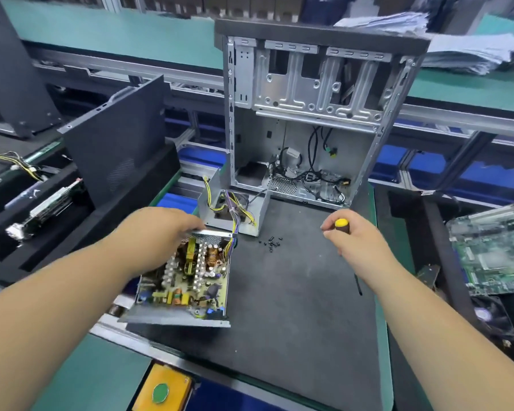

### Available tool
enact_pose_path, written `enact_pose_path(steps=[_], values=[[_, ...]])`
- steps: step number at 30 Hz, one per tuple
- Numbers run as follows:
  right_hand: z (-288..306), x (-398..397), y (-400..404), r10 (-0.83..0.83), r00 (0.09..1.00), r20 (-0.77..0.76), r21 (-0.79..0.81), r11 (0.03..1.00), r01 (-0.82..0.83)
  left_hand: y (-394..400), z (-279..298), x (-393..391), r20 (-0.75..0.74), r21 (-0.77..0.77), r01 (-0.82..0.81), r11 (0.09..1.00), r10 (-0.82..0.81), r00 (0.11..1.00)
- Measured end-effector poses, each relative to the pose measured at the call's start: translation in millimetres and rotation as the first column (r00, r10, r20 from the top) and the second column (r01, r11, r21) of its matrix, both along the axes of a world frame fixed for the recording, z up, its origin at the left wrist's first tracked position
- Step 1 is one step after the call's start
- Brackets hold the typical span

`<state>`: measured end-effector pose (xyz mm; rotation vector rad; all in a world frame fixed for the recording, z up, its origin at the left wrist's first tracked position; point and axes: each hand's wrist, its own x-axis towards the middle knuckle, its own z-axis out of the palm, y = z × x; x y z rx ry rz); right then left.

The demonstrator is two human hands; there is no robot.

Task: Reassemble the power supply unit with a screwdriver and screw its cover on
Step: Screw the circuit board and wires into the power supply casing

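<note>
**PSU open, cover not yet fitted**

Left hand (pixel 158 232) grips the far edge of the open PSU (pixel 187 280), tilted at the counter's (pixel 294 307) 9 o'clock edge. Cover (pixel 235 209) sits at the PSU's 12 o'clock, wires running between. Screws (pixel 272 243) lie loose at 2 o'clock. Right hand (pixel 353 241) is closed on the screwdriver (pixel 343 228).

Risk: the PSU overhangs the edge; a slip would drop it. Wires may get pinched. Open room lies centre and right.
</note>
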<state>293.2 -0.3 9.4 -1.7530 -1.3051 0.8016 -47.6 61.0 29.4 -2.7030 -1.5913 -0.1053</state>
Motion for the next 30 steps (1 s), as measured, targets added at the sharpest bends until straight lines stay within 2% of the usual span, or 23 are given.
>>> enact_pose_path(steps=[4,12,16,19,21,23,24,27,30], values=[[0.2,-30.2,18.1,0.093,0.995,-0.028,-0.109,0.989,-0.096,11.6,19.7,-2.5,-0.009,0.035,0.103,0.994,-0.103,0.995],[30.3,-79.3,46.4,0.354,0.932,-0.074,-0.172,0.916,-0.362,18.5,41.5,22.1,0.002,0.018,0.275,0.961,-0.275,0.962],[49.7,-82.3,52.7,0.448,0.891,-0.069,-0.104,0.885,-0.453,16.3,55.3,33.5,-0.001,0.008,0.371,0.929,-0.371,0.929],[65.8,-78.2,48.9,0.601,0.798,0.048,-0.122,0.796,-0.593,13.8,68.6,43.7,-0.011,0.004,0.420,0.907,-0.420,0.907],[74.6,-79.6,45.3,0.650,0.708,0.275,-0.231,0.760,-0.608,11.3,76.2,52.7,-0.047,0.009,0.460,0.888,-0.459,0.887],[79.5,-81.2,43.3,0.584,0.655,0.479,-0.263,0.807,-0.528,9.9,82.7,63.5,-0.083,0.018,0.495,0.868,-0.492,0.866],[82.2,-81.4,41.4,0.532,0.671,0.517,-0.242,0.843,-0.481,10.2,86.3,69.5,-0.087,0.033,0.507,0.861,-0.503,0.860],[89.6,-73.3,32.9,0.412,0.760,0.503,-0.169,0.909,-0.381,13.0,97.4,87.5,-0.103,0.093,0.521,0.848,-0.513,0.852],[98.9,-60.2,23.1,0.294,0.810,0.507,-0.133,0.955,-0.264,18.7,102.8,107.9,0.011,0.156,0.483,0.862,-0.490,0.872]])
